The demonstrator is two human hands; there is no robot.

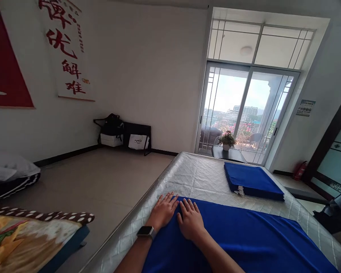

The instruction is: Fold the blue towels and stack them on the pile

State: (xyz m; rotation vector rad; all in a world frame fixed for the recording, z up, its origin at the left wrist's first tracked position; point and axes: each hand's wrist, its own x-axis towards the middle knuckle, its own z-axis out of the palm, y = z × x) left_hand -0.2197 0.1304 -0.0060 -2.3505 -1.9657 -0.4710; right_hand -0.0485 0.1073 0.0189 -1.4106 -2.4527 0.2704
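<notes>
A blue cloth (pixel 244 231) lies spread over the near part of a silvery quilted mattress (pixel 187 172), with a few soft creases toward its right side. My left hand (pixel 165 208), with a smartwatch (pixel 145 232) on its wrist, rests flat at the cloth's far left corner, fingers stretched out. Close beside it, my right hand (pixel 191 220) also lies flat on the cloth near the far edge. Neither hand grips anything. Farther back on the mattress sits a folded stack of blue cloth (pixel 254 180) with white tags (pixel 240 190) at its near edge.
Left of the mattress, tiled floor (pixel 116 182) separates it from a bed with a patterned blanket (pixel 31 239). A potted plant (pixel 226 140) stands on a small dark table (pixel 229 153) before the sliding glass door (pixel 244 110). A low rack (pixel 136 131) holds bags by the wall.
</notes>
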